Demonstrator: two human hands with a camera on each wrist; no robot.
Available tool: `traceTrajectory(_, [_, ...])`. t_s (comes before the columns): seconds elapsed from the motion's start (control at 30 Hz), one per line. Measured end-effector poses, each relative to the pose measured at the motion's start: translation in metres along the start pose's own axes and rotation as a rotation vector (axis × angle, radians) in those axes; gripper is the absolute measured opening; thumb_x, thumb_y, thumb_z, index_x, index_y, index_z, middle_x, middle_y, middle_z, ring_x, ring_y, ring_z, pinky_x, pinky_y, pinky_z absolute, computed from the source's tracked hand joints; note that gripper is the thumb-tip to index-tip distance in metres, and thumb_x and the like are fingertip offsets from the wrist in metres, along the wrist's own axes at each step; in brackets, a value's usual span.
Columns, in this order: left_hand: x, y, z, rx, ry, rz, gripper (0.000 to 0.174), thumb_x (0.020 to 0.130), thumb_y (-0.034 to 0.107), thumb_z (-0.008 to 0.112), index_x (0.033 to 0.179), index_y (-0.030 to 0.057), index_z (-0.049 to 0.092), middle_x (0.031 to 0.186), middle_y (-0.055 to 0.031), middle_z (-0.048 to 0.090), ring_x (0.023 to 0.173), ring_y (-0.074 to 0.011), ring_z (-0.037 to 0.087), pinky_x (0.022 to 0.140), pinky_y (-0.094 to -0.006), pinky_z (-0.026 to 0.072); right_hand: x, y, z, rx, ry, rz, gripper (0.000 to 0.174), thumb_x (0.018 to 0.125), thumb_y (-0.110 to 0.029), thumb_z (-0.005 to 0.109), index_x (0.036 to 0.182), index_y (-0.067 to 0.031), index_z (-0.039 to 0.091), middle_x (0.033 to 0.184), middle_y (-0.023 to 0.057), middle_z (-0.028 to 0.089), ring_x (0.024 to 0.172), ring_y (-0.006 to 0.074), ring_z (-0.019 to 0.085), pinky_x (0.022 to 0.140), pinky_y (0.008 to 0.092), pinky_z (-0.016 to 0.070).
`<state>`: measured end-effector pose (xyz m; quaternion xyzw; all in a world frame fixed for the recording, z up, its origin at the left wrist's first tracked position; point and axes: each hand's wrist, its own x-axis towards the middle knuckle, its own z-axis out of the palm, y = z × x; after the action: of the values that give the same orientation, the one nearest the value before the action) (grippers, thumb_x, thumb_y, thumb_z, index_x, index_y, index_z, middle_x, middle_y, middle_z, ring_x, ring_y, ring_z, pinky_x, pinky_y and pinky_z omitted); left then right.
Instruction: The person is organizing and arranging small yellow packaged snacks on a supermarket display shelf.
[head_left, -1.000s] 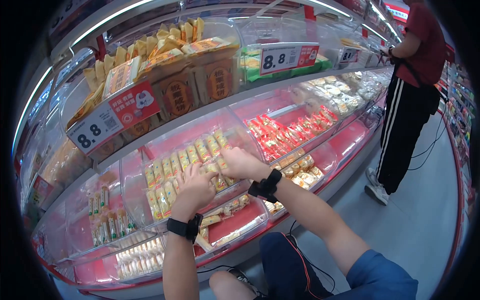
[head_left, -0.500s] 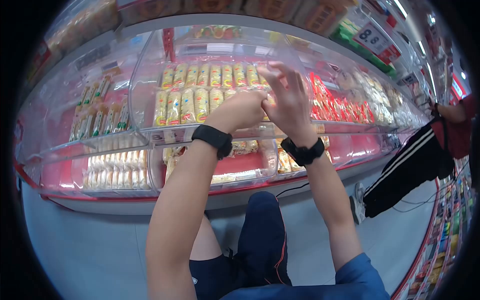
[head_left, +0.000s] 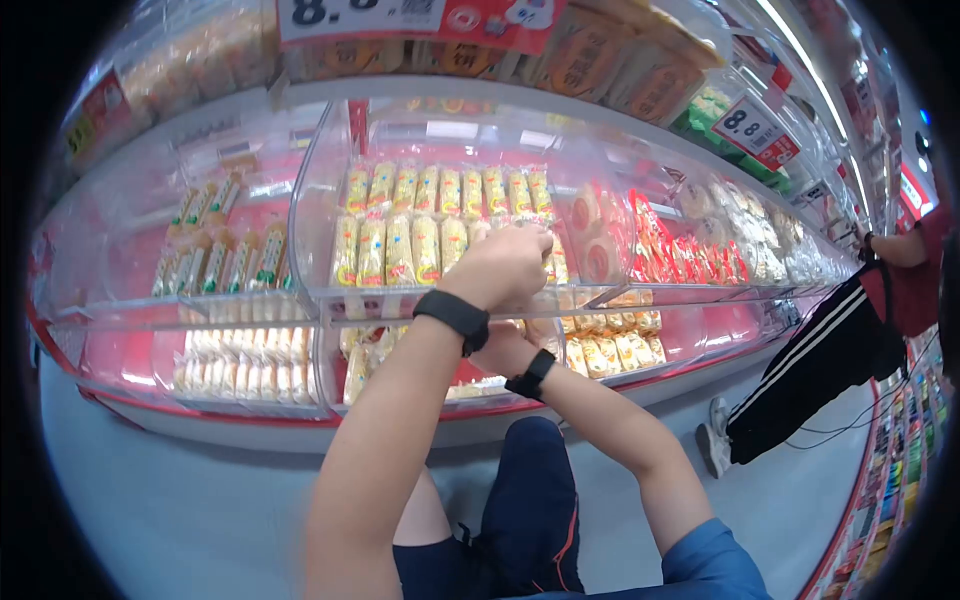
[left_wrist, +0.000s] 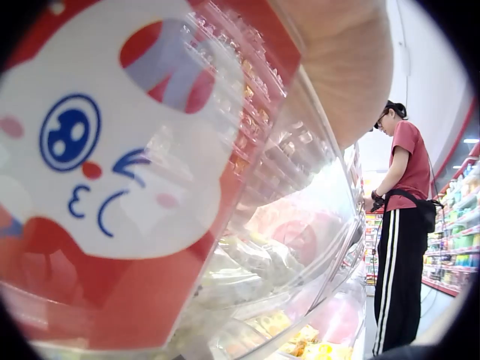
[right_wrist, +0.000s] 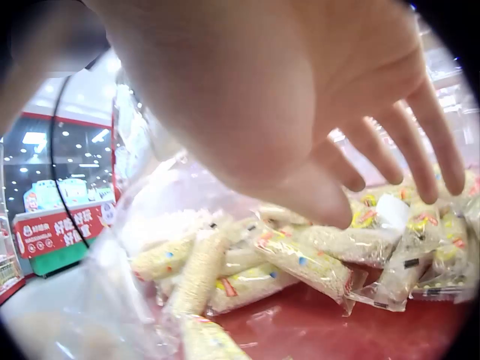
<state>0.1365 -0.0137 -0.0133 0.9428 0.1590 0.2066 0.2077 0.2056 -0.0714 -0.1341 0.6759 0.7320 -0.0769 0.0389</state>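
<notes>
My left hand [head_left: 500,265] reaches over the right part of the upper clear bin, among upright wrapped snack rolls [head_left: 400,245] with yellow ends. Its fingers are mostly hidden behind the back of the hand, so I cannot tell whether they hold a roll. Below it, my right hand [head_left: 503,350] is down at the lower bin, partly covered by the left wrist. In the right wrist view its spread, fairly straight fingers [right_wrist: 435,146] hang over loosely piled wrapped rolls [right_wrist: 300,262] on a red bin floor.
Clear bin walls [head_left: 310,190] divide the shelf. Red-wrapped snacks [head_left: 690,250] lie to the right, green-labelled packs [head_left: 215,260] to the left. A price sign with a cartoon face [left_wrist: 112,142] is close to the left wrist. A person in black trousers [head_left: 800,350] stands at the right.
My right hand has dropped from beside the left hand at the upper bin to the lower bin. My left hand has moved rightward along the rolls. The head view has turned.
</notes>
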Motion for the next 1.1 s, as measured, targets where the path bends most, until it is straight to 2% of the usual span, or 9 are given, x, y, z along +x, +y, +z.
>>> traceTrajectory(0.2, [0.006, -0.002, 0.000, 0.025, -0.071, 0.038, 0.022, 0.078, 0.010, 0.045, 0.096, 0.0050, 0.056, 0.106, -0.0105, 0.056, 0.106, -0.0297, 0.052, 0.089, -0.0461, 0.0392, 0.078, 0.027, 0.074, 0.270, 0.363, 0.159, 0.030, 0.086, -0.020, 0.047, 0.109, -0.0064, 0.060, 0.111, 0.0188, 0.060, 0.097, 0.0326, 0.060, 0.082, 0.0407, 0.0471])
traceTrajectory(0.53, [0.004, 0.006, -0.009, -0.007, -0.163, 0.023, 0.045, 0.075, 0.004, 0.045, 0.119, 0.0078, 0.057, 0.136, -0.0166, 0.042, 0.128, -0.0310, 0.037, 0.106, -0.0367, 0.0306, 0.061, 0.030, 0.063, 0.152, 0.283, 0.180, 0.038, 0.085, -0.028, 0.050, 0.117, -0.0073, 0.057, 0.114, 0.0174, 0.059, 0.103, 0.0325, 0.058, 0.091, 0.0389, 0.0431])
traceTrajectory(0.57, [0.005, 0.001, -0.007, 0.009, -0.167, 0.037, 0.047, 0.075, 0.004, 0.046, 0.120, 0.0087, 0.057, 0.137, -0.0166, 0.041, 0.129, -0.0310, 0.037, 0.107, -0.0366, 0.0300, 0.054, 0.029, 0.057, 0.115, 0.109, 0.111, 0.035, 0.084, -0.021, 0.049, 0.113, -0.0044, 0.059, 0.112, 0.0188, 0.060, 0.102, 0.0337, 0.058, 0.090, 0.0407, 0.0437])
traceTrajectory(0.6, [0.005, 0.000, -0.006, 0.006, -0.175, 0.021, 0.048, 0.075, 0.003, 0.046, 0.121, 0.0093, 0.057, 0.138, -0.0166, 0.040, 0.129, -0.0311, 0.037, 0.107, -0.0364, 0.0300, 0.029, 0.015, 0.040, 0.059, 0.290, 0.120, 0.029, 0.081, -0.017, 0.051, 0.104, -0.0041, 0.062, 0.102, 0.0175, 0.064, 0.093, 0.0320, 0.062, 0.084, 0.0404, 0.0469])
traceTrajectory(0.67, [0.005, 0.004, -0.009, -0.002, -0.196, -0.012, 0.049, 0.075, 0.003, 0.046, 0.121, 0.0104, 0.057, 0.139, -0.0165, 0.039, 0.129, -0.0312, 0.036, 0.107, -0.0359, 0.0301, 0.014, 0.004, 0.019, 0.075, 0.143, 0.194, 0.021, 0.076, -0.011, 0.057, 0.094, -0.0026, 0.065, 0.100, 0.0181, 0.065, 0.090, 0.0290, 0.064, 0.077, 0.0393, 0.0505])
traceTrajectory(0.77, [0.006, -0.001, -0.005, -0.027, -0.193, -0.009, 0.047, 0.075, 0.002, 0.045, 0.120, 0.0107, 0.059, 0.138, -0.0162, 0.040, 0.129, -0.0308, 0.036, 0.106, -0.0356, 0.0309, 0.013, 0.017, 0.044, 0.051, 0.327, 0.112, 0.015, 0.075, -0.008, 0.056, 0.084, -0.0012, 0.065, 0.090, 0.0186, 0.066, 0.082, 0.0305, 0.065, 0.070, 0.0394, 0.0519])
traceTrajectory(0.9, [0.004, -0.002, -0.005, -0.031, -0.169, -0.003, 0.045, 0.076, 0.003, 0.045, 0.118, 0.0101, 0.060, 0.137, -0.0155, 0.040, 0.128, -0.0304, 0.037, 0.106, -0.0360, 0.0307, -0.008, 0.016, 0.028, 0.056, 0.242, 0.121, 0.019, 0.073, -0.007, 0.055, 0.091, -0.0003, 0.061, 0.082, 0.0206, 0.064, 0.079, 0.0361, 0.065, 0.068, 0.0424, 0.0517])
traceTrajectory(1.07, [0.007, -0.007, 0.001, 0.068, -0.112, 0.128, 0.039, 0.078, 0.004, 0.045, 0.113, 0.0089, 0.062, 0.130, -0.0149, 0.047, 0.122, -0.0306, 0.042, 0.104, -0.0362, 0.0330, -0.052, -0.001, -0.003, -0.003, 0.207, 0.126, 0.024, 0.076, -0.013, 0.055, 0.097, -0.0024, 0.063, 0.085, 0.0179, 0.065, 0.089, 0.0290, 0.063, 0.077, 0.0456, 0.0480])
traceTrajectory(1.1, [0.007, -0.002, -0.003, 0.066, -0.111, 0.139, 0.036, 0.079, 0.004, 0.046, 0.111, 0.0086, 0.063, 0.126, -0.0145, 0.050, 0.120, -0.0308, 0.043, 0.103, -0.0366, 0.0344, -0.060, 0.005, 0.005, -0.023, 0.275, 0.014, 0.029, 0.074, -0.014, 0.057, 0.099, -0.0011, 0.062, 0.082, 0.0190, 0.064, 0.075, 0.0312, 0.063, 0.069, 0.0433, 0.0498])
